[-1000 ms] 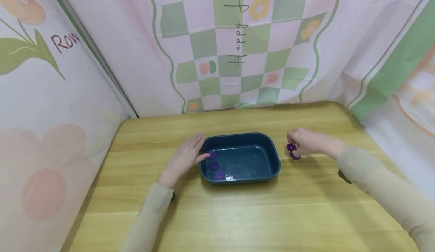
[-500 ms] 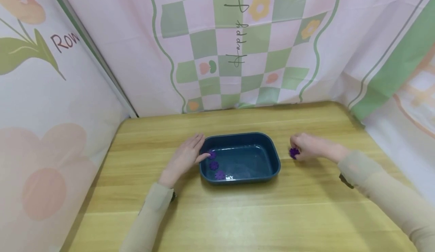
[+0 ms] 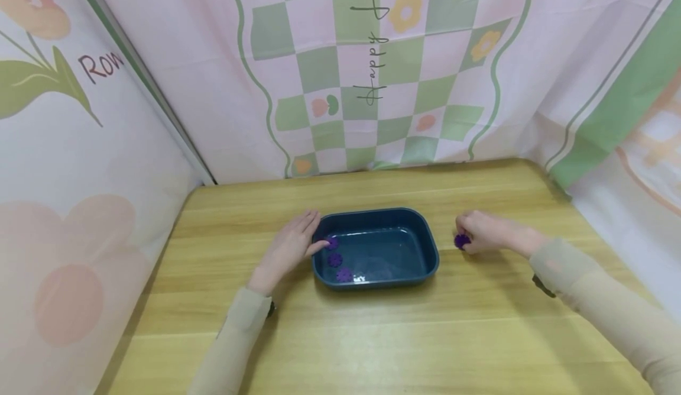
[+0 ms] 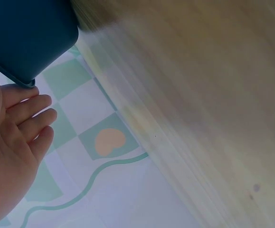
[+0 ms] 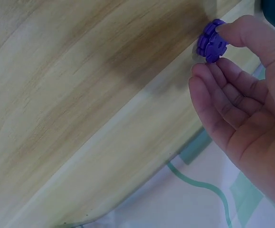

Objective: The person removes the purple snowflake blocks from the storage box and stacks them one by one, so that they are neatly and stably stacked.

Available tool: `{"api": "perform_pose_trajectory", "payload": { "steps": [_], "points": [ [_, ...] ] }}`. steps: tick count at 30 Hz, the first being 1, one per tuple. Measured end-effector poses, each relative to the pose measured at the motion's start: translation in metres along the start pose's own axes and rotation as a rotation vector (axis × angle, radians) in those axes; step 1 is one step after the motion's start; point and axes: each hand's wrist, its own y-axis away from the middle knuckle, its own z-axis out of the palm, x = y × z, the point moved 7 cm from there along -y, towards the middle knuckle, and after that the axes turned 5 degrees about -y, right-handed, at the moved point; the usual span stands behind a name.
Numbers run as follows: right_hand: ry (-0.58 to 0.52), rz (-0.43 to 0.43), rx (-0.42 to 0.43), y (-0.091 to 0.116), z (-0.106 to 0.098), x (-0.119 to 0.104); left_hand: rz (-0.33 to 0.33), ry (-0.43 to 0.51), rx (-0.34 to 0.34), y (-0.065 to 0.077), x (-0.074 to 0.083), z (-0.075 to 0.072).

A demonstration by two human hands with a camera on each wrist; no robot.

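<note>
In the head view, my left hand (image 3: 289, 247) rests at the left end of a dark blue rectangular basin (image 3: 391, 256). Its thumb reaches over the rim, while the other fingers lie straight outside; the left wrist view shows them touching the rim's edge. Along the basin's left side lie three purple snowflake discs (image 3: 334, 259), the farthest partly under the thumb. To the right of the basin, my right hand (image 3: 481, 229) pinches more purple snowflake discs (image 5: 210, 45) between thumb and fingertips. They look stacked face to face in the right wrist view; their exact number is hard to tell.
The basin stands on a light wood-grain table (image 3: 415, 336). A checked curtain (image 3: 372, 87) hangs along the back edge, with a flowered cloth panel (image 3: 80, 235) on the left and more curtain (image 3: 612, 146) on the right.
The two purple discs at my right hand, apart a second ago, are now pressed together in its pinch. That hand has shifted slightly right. My left hand and the basin have stayed put.
</note>
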Motion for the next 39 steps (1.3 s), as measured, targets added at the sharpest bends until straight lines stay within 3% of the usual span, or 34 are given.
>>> {"api": "perform_pose_trajectory", "payload": {
  "steps": [22,30,39],
  "points": [
    [-0.016,-0.048,0.03,0.004,-0.003,-0.001,0.007,0.007,0.022,0.0,0.002,-0.003],
    [0.003,-0.012,0.025,0.002,-0.009,-0.001,0.003,-0.001,0.017,0.001,0.002,-0.002],
    [0.029,-0.129,0.082,-0.001,-0.026,-0.018,0.004,0.003,0.034,0.001,0.001,-0.003]
  ]
}}
